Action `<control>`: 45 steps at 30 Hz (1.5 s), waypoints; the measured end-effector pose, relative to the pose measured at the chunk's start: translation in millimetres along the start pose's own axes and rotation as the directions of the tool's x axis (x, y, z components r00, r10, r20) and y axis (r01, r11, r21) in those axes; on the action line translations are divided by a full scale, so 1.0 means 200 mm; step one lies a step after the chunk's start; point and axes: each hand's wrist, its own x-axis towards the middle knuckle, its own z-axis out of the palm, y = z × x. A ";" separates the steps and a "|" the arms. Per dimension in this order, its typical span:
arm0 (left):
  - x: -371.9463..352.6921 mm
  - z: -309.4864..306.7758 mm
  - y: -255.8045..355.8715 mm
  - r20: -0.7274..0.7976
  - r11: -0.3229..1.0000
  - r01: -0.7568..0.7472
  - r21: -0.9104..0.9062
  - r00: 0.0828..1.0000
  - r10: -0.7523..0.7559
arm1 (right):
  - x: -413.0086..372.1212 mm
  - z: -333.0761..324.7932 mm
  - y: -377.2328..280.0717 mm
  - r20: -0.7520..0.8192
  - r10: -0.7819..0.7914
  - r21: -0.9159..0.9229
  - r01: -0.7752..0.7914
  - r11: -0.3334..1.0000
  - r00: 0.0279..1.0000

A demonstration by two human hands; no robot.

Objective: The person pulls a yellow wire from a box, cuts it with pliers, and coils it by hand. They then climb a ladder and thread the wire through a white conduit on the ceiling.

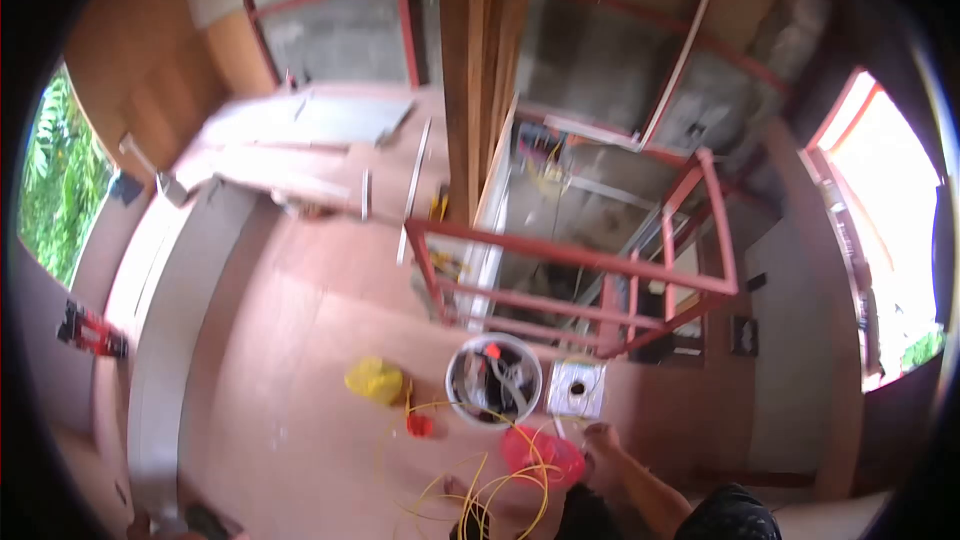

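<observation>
My right hand [600, 437] reaches in from the bottom right, its fingers curled beside the lower edge of a white box [590, 392] with a dark round hole; whatever it holds is too small to make out. Loose loops of yellow cable [545, 480] spread over the floor and my legs, close to that hand. A red plastic bag [535, 455] lies just left of the hand. Behind it stands a round white bucket [450, 380] with tools and grey pieces inside. No left hand of mine can be made out.
A red metal railing [570, 255] surrounds a floor opening beyond the bucket. A wooden post [475, 80] rises at its left corner. On the floor are a yellow bag [375, 381] and an orange object [419, 426]. A red-and-black tool [92, 330] sits at far left.
</observation>
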 end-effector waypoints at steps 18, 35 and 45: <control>-0.03 -0.62 0.24 -0.047 0.811 -0.215 0.545 0.957 0.285 | -1.40 0.28 -2.21 0.539 -0.154 0.787 -0.430 0.442 0.828; -0.20 -1.59 0.41 -0.379 0.449 -0.556 -0.699 0.821 0.427 | -1.00 -0.18 -0.85 -0.460 0.555 0.677 -0.131 0.724 0.692; 0.03 -2.17 0.49 -0.103 0.472 -0.270 -0.839 0.931 0.350 | -1.41 0.18 -0.99 -0.476 0.852 0.755 -0.394 0.524 0.219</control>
